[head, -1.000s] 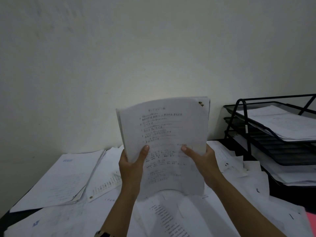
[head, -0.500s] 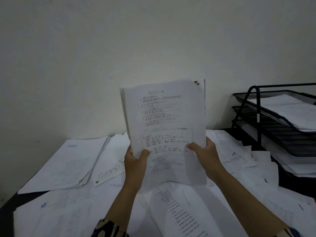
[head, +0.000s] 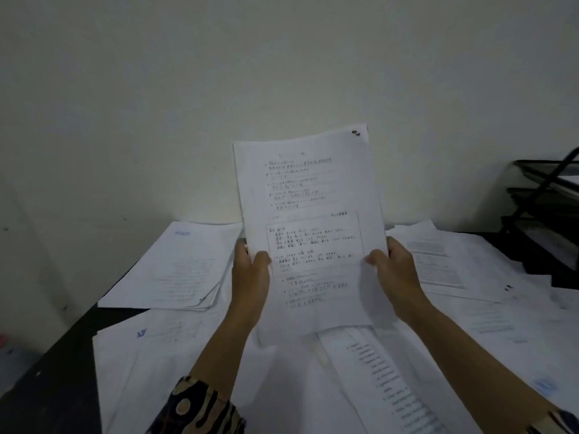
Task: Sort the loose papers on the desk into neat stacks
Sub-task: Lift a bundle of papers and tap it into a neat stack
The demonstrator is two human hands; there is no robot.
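Note:
I hold a bundle of printed white sheets [head: 308, 195] upright above the desk, its lower edge near the papers below. My left hand [head: 250, 277] grips its left edge with the thumb on the front. My right hand [head: 396, 272] grips the right edge the same way. A neat stack of papers [head: 175, 267] lies at the back left of the desk. Loose sheets [head: 376, 380] cover the desk under my arms, and more loose sheets [head: 438, 261] spread to the right.
A black wire paper tray rack [head: 545, 195] stands at the far right, partly cut off. The dark desk surface [head: 47, 380] shows at the front left. A pale wall rises right behind the desk.
The bundle has straightened from a curled shape and stands taller in my hands. The view has swung left, so the tray rack has slid toward the right edge.

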